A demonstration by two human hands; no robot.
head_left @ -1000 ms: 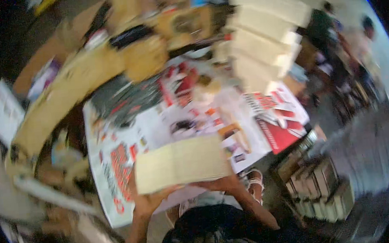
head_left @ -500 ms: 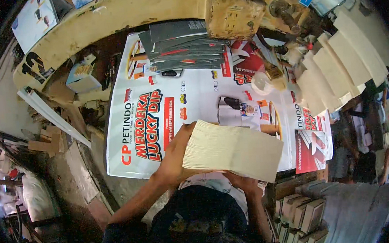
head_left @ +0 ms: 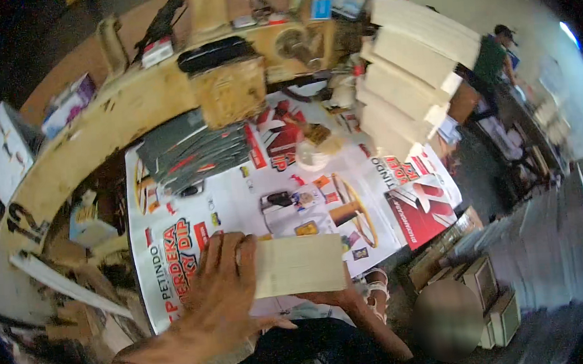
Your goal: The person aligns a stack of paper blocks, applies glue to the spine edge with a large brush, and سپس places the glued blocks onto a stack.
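Observation:
A thick stack of cream paper is held in front of my body, over the near edge of a printed poster sheet. My left hand covers the stack's left end, fingers curled over it and thumb spread out below. From underneath, my right hand supports the right part; most of its fingers are hidden by the paper. Beyond the stack, a fanned pile of dark grey covers lies on the poster. A whitish tub with a brush across it stands to their right.
A worn yellow machine frame curves behind the poster. Tall cream paper stacks rise at the back right. A red printed cover lies at the poster's right edge. Grey sheet piles and book blocks stand lower right. Another person is far right.
The view has swung right, so the scene sits further left. The stack has turned and come nearer my body. My left hand has moved from its side to over its left end.

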